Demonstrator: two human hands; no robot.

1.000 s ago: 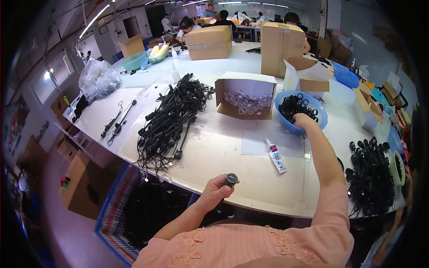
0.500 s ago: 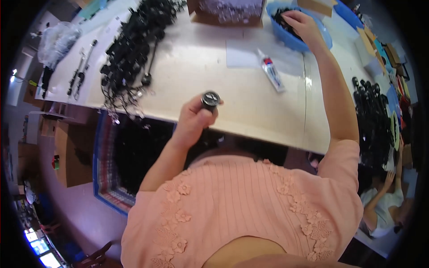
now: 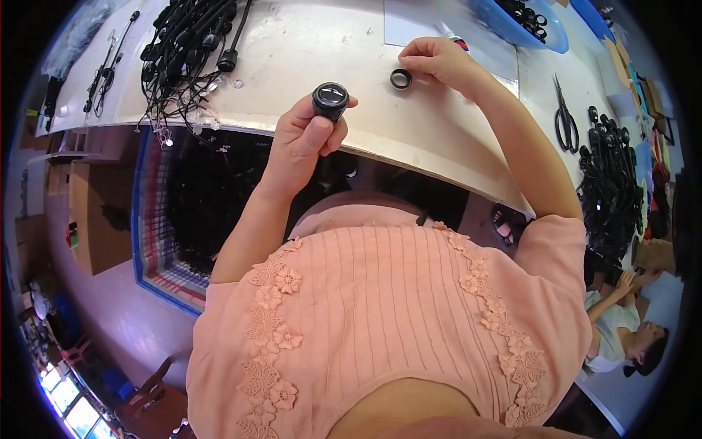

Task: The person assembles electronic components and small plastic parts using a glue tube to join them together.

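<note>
My left hand [image 3: 301, 139] is closed round a short black cylinder [image 3: 330, 101] with a shiny, lens-like round top, held upright just over the table's near edge. To the right, my right hand [image 3: 442, 66] pinches a small black ring [image 3: 401, 87] at its fingertips, low over the tabletop. The ring is apart from the cylinder. Beyond the right hand, a blue plastic basin [image 3: 504, 31] holds several black rings [image 3: 528, 16]. A white tube [image 3: 459, 44] with red and blue marks lies partly hidden behind the right hand.
Black cables with cylindrical ends [image 3: 186, 55] are heaped at the left, their thin wires hanging over the table edge. Scissors [image 3: 563, 121] and another black cable bundle [image 3: 608, 157] lie at the right. Below left stands a blue-rimmed container [image 3: 139, 219]. Another person [image 3: 621, 325] sits at far right.
My right hand has come out of the basin toward me, carrying a black ring. The left hand still holds the cylinder. The whole view has shifted, so the table appears higher.
</note>
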